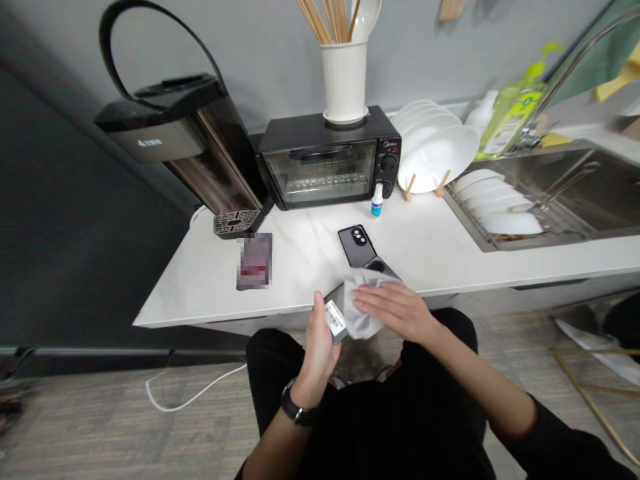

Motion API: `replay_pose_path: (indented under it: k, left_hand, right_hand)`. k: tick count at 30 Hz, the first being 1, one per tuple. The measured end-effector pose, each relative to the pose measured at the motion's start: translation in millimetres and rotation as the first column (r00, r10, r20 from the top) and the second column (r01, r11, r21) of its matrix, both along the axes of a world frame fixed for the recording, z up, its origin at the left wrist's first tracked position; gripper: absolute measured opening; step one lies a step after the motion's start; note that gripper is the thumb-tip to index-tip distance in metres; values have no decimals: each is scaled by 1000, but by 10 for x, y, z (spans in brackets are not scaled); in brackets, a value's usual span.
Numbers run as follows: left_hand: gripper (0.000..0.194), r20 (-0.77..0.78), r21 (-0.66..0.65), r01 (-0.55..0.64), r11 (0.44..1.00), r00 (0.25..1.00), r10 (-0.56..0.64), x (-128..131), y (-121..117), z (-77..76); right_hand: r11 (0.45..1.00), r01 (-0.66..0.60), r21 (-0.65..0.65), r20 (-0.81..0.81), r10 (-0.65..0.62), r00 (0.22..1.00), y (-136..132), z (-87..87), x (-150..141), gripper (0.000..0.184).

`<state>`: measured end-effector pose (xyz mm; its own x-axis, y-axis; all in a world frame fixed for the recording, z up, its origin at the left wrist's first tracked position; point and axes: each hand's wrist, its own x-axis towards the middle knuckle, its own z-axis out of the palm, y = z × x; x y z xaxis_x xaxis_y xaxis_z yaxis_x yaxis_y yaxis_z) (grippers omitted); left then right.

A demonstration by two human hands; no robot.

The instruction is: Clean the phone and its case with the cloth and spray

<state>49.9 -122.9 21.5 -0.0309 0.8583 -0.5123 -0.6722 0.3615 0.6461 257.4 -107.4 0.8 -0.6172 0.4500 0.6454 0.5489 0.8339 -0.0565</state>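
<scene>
My left hand [320, 343] grips the lower end of a grey phone-like device with a white barcode label [335, 318], thumb along its edge. Over the middle of it lies a light grey cloth [361, 321], which hides much of its surface. My right hand [397, 310] presses the cloth down with its fingers held together. Just beyond, a black-rimmed phone or phone case [357, 248] rests on the counter; the frame does not settle which. A small white spray bottle with a blue label [377, 202] stands behind it.
On the white counter [295, 247] stand a water dispenser [220, 153] and a toaster oven [325, 173] bearing a utensil holder [345, 80]. A blurred-out flat item [255, 261] lies left. Racked plates [437, 157], a green soap bottle [515, 110] and a sink [575, 180] are right.
</scene>
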Motion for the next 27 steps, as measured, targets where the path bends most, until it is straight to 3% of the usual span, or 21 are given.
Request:
replay_pose_path:
  k: [2, 3, 5, 6, 7, 10, 12, 13, 17, 19, 21, 25, 27]
  left_hand:
    - [45, -194, 55, 70, 996, 979, -58, -171, 31, 123]
    - [42, -271, 81, 64, 995, 962, -40, -256, 55, 188]
    - [34, -434, 172, 32, 985, 900, 47, -393, 122, 315]
    - [29, -516, 212, 24, 977, 852, 91, -436, 163, 370]
    - [28, -577, 251, 45, 967, 809, 113, -461, 206, 414]
    - [31, -696, 385, 156, 910, 697, 175, -463, 350, 458]
    - [34, -771, 435, 290, 852, 609, 187, -459, 463, 410]
    - [35, -800, 449, 347, 823, 566, 197, -470, 528, 368]
    - [36, -865, 453, 500, 738, 447, 228, -611, 830, 156]
    - [33, -877, 454, 557, 695, 417, 238, -696, 963, 69]
    - [30, -890, 448, 613, 651, 374, 261, -751, 1044, 14]
    - [36, -912, 400, 713, 576, 247, 327, -754, 1016, -24]
    - [38, -913, 362, 771, 524, 180, 366, -757, 955, -26]
  right_hand:
    - [973, 225, -45, -235, -230, 945, 192, 63, 234, 44]
    - [924, 353, -144, -296, -381, 876, 300, 95, 336, 45]
    - [771, 526, -358, -226, -618, 753, 498, 142, 456, 43]
    - [705, 566, -427, -132, -668, 732, 570, 149, 468, 41]
    - [681, 569, -461, -42, -658, 752, 616, 142, 450, 40]
    - [775, 396, -492, 62, -423, 904, 616, 39, 315, 41]
    - [819, 244, -519, -16, -295, 955, 570, -51, 263, 44]
    - [821, 215, -529, -67, -292, 954, 560, -83, 263, 45]
    - [766, 319, -558, -105, -446, 889, 678, -85, 308, 36]
    - [762, 331, -556, -65, -437, 897, 773, -41, 241, 38]
    - [774, 323, -545, -14, -393, 919, 835, -2, 79, 48]
    - [776, 367, -512, 105, -368, 924, 863, 29, -293, 86]
    - [775, 366, -516, 116, -360, 926, 886, 27, -339, 83]
